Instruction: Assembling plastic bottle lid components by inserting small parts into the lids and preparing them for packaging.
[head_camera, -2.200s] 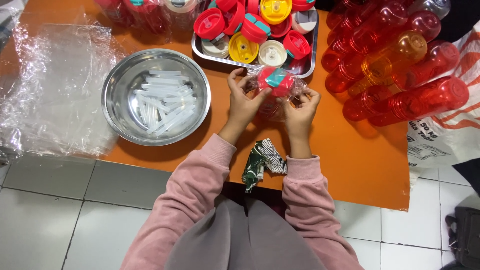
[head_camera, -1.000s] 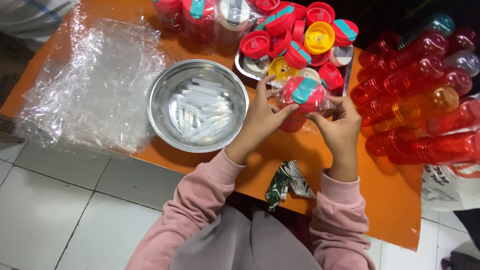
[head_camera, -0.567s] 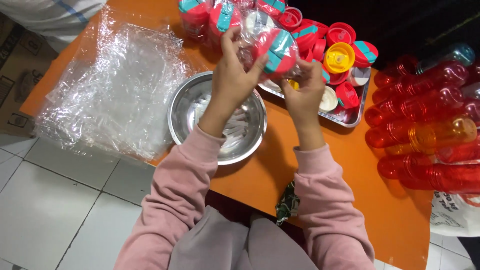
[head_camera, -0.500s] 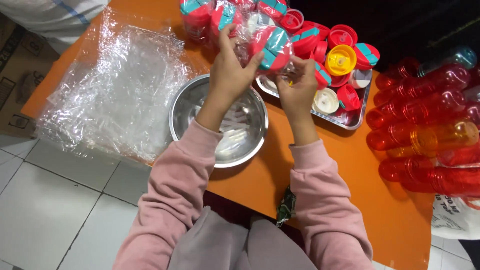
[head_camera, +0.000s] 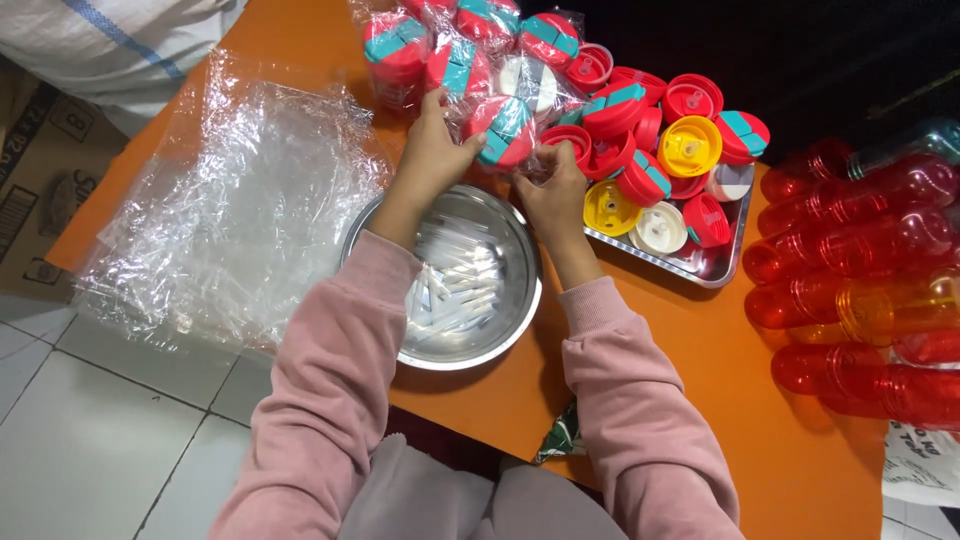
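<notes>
Both my hands hold one bagged red lid with a teal flap, wrapped in clear plastic, just past the far rim of a steel bowl. My left hand grips its left side and my right hand pinches the bag's lower right. The package touches a cluster of other wrapped lids at the far edge of the orange table. Short white straws lie in the bowl.
A steel tray to the right holds several loose red, yellow and white lids. Red and orange clear bottles lie at the far right. A heap of clear plastic bags covers the table's left side. A green wrapper sits at the near edge.
My hands have carried the wrapped lid from in front of the tray to the left and away, up to the cluster of wrapped lids. The view has swung with them.
</notes>
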